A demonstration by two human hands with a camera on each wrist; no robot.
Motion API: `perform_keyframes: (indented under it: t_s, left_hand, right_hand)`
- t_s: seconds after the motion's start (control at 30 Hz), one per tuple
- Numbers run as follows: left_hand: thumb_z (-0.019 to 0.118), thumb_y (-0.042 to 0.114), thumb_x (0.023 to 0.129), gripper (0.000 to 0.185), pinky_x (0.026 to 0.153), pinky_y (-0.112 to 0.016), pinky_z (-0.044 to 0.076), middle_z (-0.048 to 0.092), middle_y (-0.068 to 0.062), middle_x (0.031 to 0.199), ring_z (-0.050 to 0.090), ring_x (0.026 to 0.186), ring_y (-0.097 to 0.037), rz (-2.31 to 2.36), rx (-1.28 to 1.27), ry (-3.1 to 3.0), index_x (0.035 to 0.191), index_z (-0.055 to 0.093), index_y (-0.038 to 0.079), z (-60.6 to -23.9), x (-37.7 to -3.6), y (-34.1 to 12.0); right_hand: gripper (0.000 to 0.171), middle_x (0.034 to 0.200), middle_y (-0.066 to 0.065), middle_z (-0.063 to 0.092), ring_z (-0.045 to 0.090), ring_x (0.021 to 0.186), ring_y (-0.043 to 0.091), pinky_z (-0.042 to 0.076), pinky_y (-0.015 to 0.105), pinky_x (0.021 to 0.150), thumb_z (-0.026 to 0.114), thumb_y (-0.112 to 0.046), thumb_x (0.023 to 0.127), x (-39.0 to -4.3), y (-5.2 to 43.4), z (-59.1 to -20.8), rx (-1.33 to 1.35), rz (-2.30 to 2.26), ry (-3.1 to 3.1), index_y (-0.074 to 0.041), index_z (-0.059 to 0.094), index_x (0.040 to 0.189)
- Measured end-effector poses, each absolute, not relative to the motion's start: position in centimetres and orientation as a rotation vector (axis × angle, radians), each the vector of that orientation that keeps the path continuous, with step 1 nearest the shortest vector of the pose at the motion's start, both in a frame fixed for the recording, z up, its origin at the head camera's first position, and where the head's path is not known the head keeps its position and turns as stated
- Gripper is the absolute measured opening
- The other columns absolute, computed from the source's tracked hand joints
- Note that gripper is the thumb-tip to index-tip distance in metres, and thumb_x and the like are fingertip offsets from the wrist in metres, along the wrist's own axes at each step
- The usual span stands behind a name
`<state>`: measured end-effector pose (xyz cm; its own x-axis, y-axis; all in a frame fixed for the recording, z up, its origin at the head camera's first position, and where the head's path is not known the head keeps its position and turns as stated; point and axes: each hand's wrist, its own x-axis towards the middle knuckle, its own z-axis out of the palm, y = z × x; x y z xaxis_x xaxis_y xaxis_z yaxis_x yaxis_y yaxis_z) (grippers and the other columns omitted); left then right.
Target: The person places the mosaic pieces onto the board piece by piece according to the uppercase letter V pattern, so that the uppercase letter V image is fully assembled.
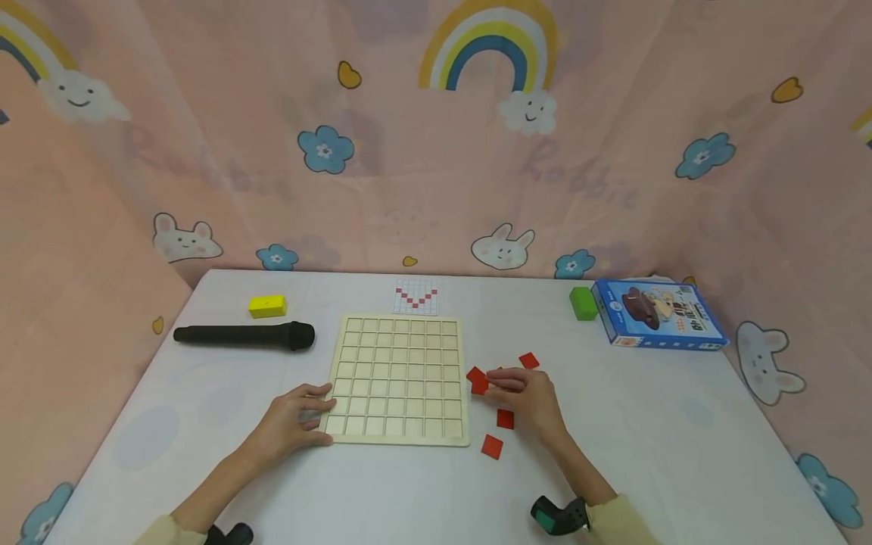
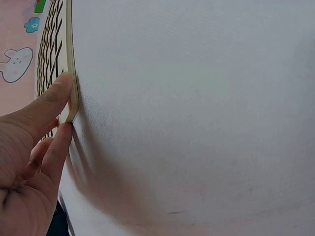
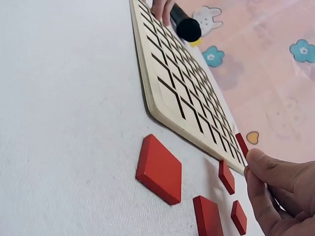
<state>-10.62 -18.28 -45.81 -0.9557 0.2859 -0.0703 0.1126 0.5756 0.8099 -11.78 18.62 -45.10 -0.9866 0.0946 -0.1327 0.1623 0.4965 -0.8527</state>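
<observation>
A pale wooden grid board [image 1: 398,378] lies on the table with bare squares. My left hand [image 1: 294,420] holds its near left corner, thumb at the front edge and fingers along the left side; the left wrist view shows the thumb and a finger [image 2: 63,142] against the rim. Just off the board's right edge, my right hand [image 1: 531,401] pinches a red square tile [image 3: 242,145] between thumb and forefinger. Several other red tiles lie on the table around that hand, among them one near the board's front corner [image 3: 160,169] and one behind the hand [image 1: 528,360].
Behind the board lies a small pattern card [image 1: 416,297] with red squares in a V. A black microphone [image 1: 245,335] and a yellow block [image 1: 268,306] are at the left. At the back right, a green block [image 1: 583,303] stands beside a blue box [image 1: 661,314].
</observation>
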Motion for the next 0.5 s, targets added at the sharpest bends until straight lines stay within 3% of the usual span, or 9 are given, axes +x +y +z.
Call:
perform_keyframes:
  t_s: [0.5]
  left_hand:
    - [0.086,-0.003,0.060,0.057,0.081,-0.020,0.058,0.052,-0.020,0.135,0.048,0.123,-0.041,1.315,0.311,2.594,0.112,0.065,-0.012,-46.0,-10.8,-18.2]
  right_hand:
    - [0.028,0.094,0.008,0.074,0.069,0.093,0.022,0.059,0.026,0.082,0.079,-0.006,0.077,-11.4,15.7,-45.4,0.168,-1.659,2.603,-0.005,0.073,0.105]
